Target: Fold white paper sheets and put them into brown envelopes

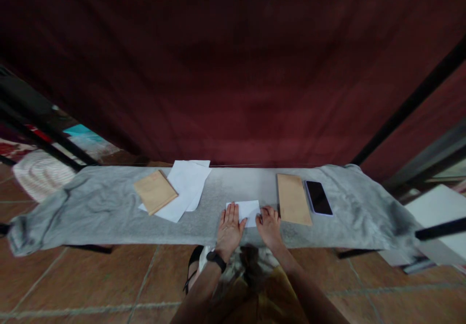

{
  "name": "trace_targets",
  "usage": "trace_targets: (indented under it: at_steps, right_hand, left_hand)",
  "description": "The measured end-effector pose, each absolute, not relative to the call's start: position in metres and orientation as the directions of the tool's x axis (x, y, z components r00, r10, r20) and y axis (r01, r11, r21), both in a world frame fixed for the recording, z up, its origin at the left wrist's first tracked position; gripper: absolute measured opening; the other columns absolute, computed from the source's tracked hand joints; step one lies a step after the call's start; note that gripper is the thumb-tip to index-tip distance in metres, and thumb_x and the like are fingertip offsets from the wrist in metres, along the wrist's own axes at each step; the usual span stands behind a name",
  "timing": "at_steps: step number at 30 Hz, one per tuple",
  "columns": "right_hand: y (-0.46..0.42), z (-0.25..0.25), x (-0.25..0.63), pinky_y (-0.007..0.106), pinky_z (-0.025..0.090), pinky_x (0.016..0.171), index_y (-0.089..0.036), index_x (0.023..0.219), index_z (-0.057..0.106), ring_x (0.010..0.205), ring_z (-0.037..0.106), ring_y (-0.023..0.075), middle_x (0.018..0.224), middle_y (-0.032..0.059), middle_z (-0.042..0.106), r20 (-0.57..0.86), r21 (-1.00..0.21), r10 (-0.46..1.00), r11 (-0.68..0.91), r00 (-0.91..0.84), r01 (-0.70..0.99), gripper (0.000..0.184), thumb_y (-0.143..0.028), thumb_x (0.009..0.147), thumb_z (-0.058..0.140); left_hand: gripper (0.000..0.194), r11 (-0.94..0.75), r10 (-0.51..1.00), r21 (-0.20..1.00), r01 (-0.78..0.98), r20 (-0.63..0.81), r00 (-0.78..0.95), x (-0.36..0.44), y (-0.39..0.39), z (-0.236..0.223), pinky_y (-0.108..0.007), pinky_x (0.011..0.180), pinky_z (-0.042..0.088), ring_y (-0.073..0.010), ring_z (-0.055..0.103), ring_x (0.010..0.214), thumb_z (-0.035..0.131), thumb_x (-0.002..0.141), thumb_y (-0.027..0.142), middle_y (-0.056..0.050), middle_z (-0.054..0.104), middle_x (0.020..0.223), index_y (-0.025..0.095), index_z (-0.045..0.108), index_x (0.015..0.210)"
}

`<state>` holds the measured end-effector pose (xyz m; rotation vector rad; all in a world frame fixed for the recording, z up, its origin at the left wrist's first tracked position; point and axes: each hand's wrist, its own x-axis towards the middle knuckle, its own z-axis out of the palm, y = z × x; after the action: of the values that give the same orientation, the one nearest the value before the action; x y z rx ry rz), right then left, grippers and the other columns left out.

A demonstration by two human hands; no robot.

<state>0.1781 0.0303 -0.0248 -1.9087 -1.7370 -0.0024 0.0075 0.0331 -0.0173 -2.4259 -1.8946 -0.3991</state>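
A small white piece of paper (249,210), which looks folded, lies on the grey cloth in front of me. My left hand (230,229) rests flat over its left part, fingers stretched out and open. At the paper's right edge, my right hand (270,228) is closed, with curled fingertips on the corner. Just right of that hand lies a long brown envelope (294,200). Whatever is under my palms is hidden.
A stack of brown envelopes (156,192) partly covers white sheets (189,183) on the left. A phone (319,198) lies right of the long envelope. The narrow table wears a rumpled grey cloth (98,207); a dark red curtain (240,96) hangs behind it.
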Motion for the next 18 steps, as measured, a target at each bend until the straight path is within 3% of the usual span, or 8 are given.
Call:
trace_targets:
  at_steps: [3,8,11,14,18]
  right_hand:
    - [0.036,-0.025,0.18,0.043,0.048,0.093,-0.022,0.109,0.07,0.108,0.062,0.0309,0.114,0.0133,0.07,0.335,-0.463,0.924,-0.009,0.184,0.886,0.028,-0.025,0.092,0.047]
    - [0.042,-0.019,0.179,0.035,0.057,0.079,-0.023,0.108,0.065,0.087,0.069,0.0236,0.093,0.0071,0.073,0.334,-0.792,0.928,0.181,0.165,0.583,0.03,-0.026,0.094,0.039]
    - [0.04,-0.008,0.173,0.032,0.059,0.078,-0.024,0.109,0.064,0.086,0.071,0.0207,0.093,0.0047,0.074,0.359,-0.836,0.924,0.254,0.134,0.486,0.033,-0.028,0.095,0.035]
    - [0.032,0.008,0.163,0.032,0.059,0.082,-0.024,0.112,0.067,0.091,0.072,0.0201,0.099,0.0046,0.077,0.368,-0.846,0.925,0.288,0.099,0.448,0.034,-0.028,0.095,0.037]
    - [0.019,0.03,0.147,0.033,0.059,0.088,-0.024,0.111,0.072,0.097,0.072,0.0209,0.11,0.0053,0.077,0.35,-0.861,0.937,0.314,0.018,0.4,0.035,-0.027,0.095,0.04]
  left_hand:
    - [0.064,-0.248,0.951,0.14,0.958,0.226,0.213,0.006,0.034,-0.019,-0.049,0.123,0.033,-0.0274,0.037,0.15,0.03,0.104,0.048,-0.017,0.042,0.159,0.01,0.042,0.154]
    - [0.059,-0.244,0.954,0.264,0.933,0.239,0.182,0.011,0.029,-0.014,-0.054,0.124,0.03,-0.0283,0.036,0.151,0.035,0.104,0.044,-0.016,0.043,0.159,0.013,0.044,0.153]
    - [0.056,-0.239,0.965,0.511,0.826,0.216,0.146,0.025,0.023,-0.004,-0.051,0.124,0.031,-0.0259,0.038,0.15,0.034,0.105,0.043,-0.013,0.045,0.158,0.016,0.045,0.152]
    - [0.054,-0.115,0.991,0.809,0.577,0.129,0.016,0.04,0.019,0.01,-0.045,0.119,0.041,-0.0238,0.049,0.142,0.038,0.104,0.044,-0.012,0.051,0.154,0.018,0.048,0.15]
    - [0.051,-0.004,0.991,0.982,0.189,0.03,-0.133,0.045,0.02,0.031,-0.043,0.109,0.051,-0.0263,0.063,0.127,0.052,0.097,0.048,-0.013,0.066,0.138,0.018,0.059,0.138]
